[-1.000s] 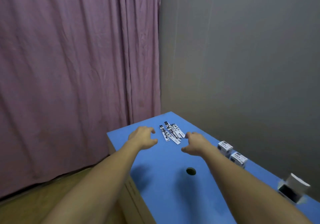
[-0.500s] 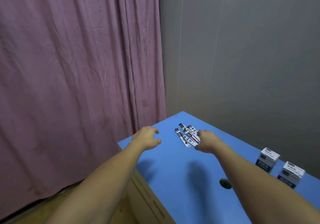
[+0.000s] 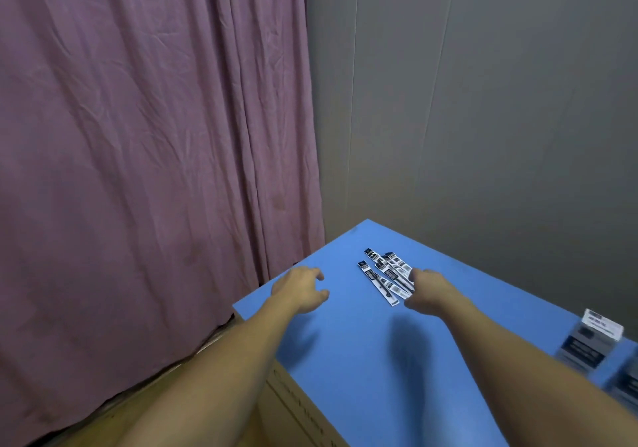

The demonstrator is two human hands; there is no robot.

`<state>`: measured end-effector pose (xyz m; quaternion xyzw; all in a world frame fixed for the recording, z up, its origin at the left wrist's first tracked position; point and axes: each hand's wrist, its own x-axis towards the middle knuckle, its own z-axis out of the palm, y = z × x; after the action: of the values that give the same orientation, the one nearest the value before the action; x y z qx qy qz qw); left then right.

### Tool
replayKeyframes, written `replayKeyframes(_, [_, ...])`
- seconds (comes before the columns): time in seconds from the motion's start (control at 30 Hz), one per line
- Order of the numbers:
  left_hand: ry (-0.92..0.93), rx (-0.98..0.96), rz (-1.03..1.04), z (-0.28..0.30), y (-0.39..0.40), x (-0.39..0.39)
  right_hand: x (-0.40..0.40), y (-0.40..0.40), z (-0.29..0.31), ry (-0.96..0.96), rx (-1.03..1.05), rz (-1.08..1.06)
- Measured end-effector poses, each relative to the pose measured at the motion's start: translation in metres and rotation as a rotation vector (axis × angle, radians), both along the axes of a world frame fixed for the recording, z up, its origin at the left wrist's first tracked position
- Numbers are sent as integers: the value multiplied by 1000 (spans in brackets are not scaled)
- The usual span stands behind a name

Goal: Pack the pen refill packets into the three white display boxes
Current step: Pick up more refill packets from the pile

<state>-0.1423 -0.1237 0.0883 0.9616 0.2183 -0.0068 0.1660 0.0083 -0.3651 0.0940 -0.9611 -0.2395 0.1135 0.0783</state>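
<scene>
Display box (image 3: 591, 339) stands blurred, its contents unreadable.

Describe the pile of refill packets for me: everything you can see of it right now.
The refill packets are several long, narrow white strips with black printed panels, apparently glossy paper or plastic. They lie flat and loosely fanned, overlapping, near the far corner of the blue table. The right hand is at the pile's right edge, fingers on or over the packets; a grip cannot be confirmed.
</scene>
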Motion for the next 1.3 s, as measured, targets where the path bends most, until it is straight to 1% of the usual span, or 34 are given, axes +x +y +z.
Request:
replayKeyframes(0.13, [41, -11, 11, -10, 20, 27, 25, 22, -12, 13, -8, -13])
replayKeyframes(0.3, [144, 59, 18, -24, 30, 74, 64, 40, -25, 26, -8, -24])
replayKeyframes(0.37, [170, 61, 20, -29, 27, 99, 81, 42, -26, 41, -11, -34])
replayKeyframes(0.47, [155, 28, 42, -35, 14, 136, 106, 43, -26, 41, 16, -59])
replayKeyframes(0.67, [201, 10, 83, -57, -22, 192, 132, 36, -32, 45, 70, -99])
replayKeyframes(0.73, [216, -32, 116, -64, -28, 208, 139, 32, -32, 33, 93, -118])
replayKeyframes(0.93, [299, -302, 277, -88, -35, 247, 147, 4, -39, 36, 140, -201])
replayKeyframes(1.07, [351, -399, 332, -94, -44, 265, 149, -17, -48, 54, 151, -254])
replayKeyframes(1.17, [412, -325, 307, -96, -47, 278, 150, -26, -53, 61, 142, -276])
replayKeyframes(1.2, [456, -296, 301, -102, -47, 285, 150, -29, -54, 67, 138, -278])
replayKeyframes(1.23, [462, -298, 296, -110, -44, 291, 151, -31, -55, 70, 131, -276])
replayKeyframes(1.3, [534, -214, 215, -120, -43, 296, 153, -32, -56, 72, 121, -275])
